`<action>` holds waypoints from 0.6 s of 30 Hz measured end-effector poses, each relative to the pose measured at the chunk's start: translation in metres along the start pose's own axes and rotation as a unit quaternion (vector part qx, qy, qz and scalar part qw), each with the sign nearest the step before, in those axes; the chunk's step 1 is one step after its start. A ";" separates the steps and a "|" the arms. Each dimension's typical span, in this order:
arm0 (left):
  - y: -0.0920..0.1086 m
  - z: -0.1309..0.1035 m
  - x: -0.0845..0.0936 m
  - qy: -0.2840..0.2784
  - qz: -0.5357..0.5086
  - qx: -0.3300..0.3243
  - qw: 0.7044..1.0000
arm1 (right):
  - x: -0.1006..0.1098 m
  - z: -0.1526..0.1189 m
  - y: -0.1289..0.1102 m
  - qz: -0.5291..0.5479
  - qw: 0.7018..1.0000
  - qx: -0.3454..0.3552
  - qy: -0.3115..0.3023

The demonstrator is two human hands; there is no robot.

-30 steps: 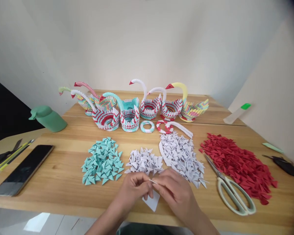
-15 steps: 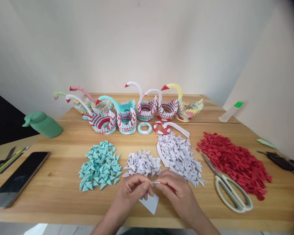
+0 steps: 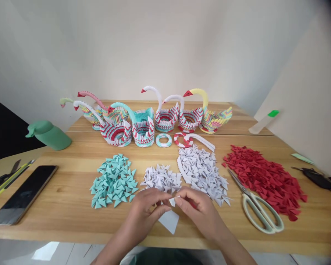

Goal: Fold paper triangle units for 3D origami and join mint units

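Observation:
Near the front edge of the table, my right hand [image 3: 196,206] pinches a small folded piece of white paper [image 3: 173,201] between thumb and fingers. My left hand [image 3: 147,207] curls around the same piece from the other side, its index fingertip at the upper edge and its thumb lower down. Something red, partly hidden, shows behind my right thumb. Below the hands a flat white paper sheet [image 3: 170,222] lies on the wood. Just beyond my fingers is a smaller pile of white folded triangles [image 3: 162,177], with a larger white pile [image 3: 202,173] to its right.
Teal triangles [image 3: 114,181] lie left, red triangles [image 3: 264,180] right beside scissors [image 3: 256,206]. Several paper swans [image 3: 143,132] stand behind a teal-and-white ring [image 3: 163,140] and a red-and-white ring [image 3: 180,140]. A phone [image 3: 23,195] and green bottle [image 3: 48,135] are far left.
The white piece is turned and shows more of its face between my fingers. My left thumb has parted from its index finger. The view has shifted slightly.

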State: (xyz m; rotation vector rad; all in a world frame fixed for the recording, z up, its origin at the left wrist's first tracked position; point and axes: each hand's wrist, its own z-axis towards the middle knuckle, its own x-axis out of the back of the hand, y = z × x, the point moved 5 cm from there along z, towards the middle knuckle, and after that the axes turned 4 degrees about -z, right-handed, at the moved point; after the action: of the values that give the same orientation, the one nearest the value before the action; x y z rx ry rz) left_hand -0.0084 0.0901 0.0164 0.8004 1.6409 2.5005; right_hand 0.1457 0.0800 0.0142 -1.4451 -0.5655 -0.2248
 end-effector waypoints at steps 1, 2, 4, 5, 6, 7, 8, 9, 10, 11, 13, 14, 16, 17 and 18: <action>0.000 0.000 0.000 -0.001 0.002 0.003 1.000 | 0.000 0.000 -0.001 0.003 1.000 -0.004 -0.004; -0.001 -0.001 -0.001 0.002 0.006 0.005 1.000 | -0.001 0.000 -0.001 0.004 1.000 -0.006 -0.008; -0.003 -0.002 -0.001 0.013 0.012 0.010 1.000 | -0.002 -0.001 -0.003 -0.003 1.000 -0.003 -0.017; -0.003 -0.002 -0.002 0.019 0.013 0.011 1.000 | -0.003 -0.002 -0.003 -0.011 1.000 0.002 -0.020; -0.003 -0.003 -0.002 0.022 0.013 0.012 1.000 | -0.003 -0.003 -0.004 -0.020 1.000 0.010 -0.021; -0.003 -0.004 -0.003 0.023 0.014 0.015 1.000 | -0.004 -0.004 -0.006 -0.031 0.999 0.022 -0.021; -0.003 -0.004 -0.003 0.022 0.015 0.022 0.999 | -0.004 -0.005 -0.007 -0.043 0.998 0.035 -0.018; -0.003 -0.004 -0.003 0.020 0.016 0.032 0.999 | -0.004 -0.006 -0.009 -0.055 0.997 0.050 -0.014; -0.003 -0.005 -0.003 0.019 0.018 0.044 0.999 | -0.004 -0.007 -0.011 -0.067 0.996 0.063 -0.009; -0.003 -0.005 -0.002 0.019 0.018 0.056 0.998 | -0.003 -0.008 -0.013 -0.077 0.994 0.074 -0.004; -0.002 -0.005 -0.002 0.020 0.007 0.080 0.997 | -0.002 -0.009 -0.015 -0.082 0.993 0.082 -0.002; -0.002 -0.006 -0.002 0.023 -0.008 0.092 0.995 | -0.002 -0.010 -0.015 -0.073 0.994 0.079 -0.005; -0.003 -0.007 -0.003 0.031 -0.056 0.121 0.991 | -0.001 -0.012 -0.014 -0.041 0.997 0.069 -0.014; -0.004 -0.008 -0.004 0.035 -0.084 0.137 0.986 | 0.000 -0.013 -0.013 -0.021 0.998 0.063 -0.018; -0.006 -0.009 -0.005 0.041 -0.112 0.152 0.981 | 0.000 -0.014 -0.012 -0.003 0.998 0.058 -0.021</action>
State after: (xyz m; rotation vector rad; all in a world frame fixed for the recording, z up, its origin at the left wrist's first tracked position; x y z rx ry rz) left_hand -0.0097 0.0836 0.0060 0.5011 2.0447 2.1906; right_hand 0.1432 0.0644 0.0238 -1.3393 -0.6063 -0.1640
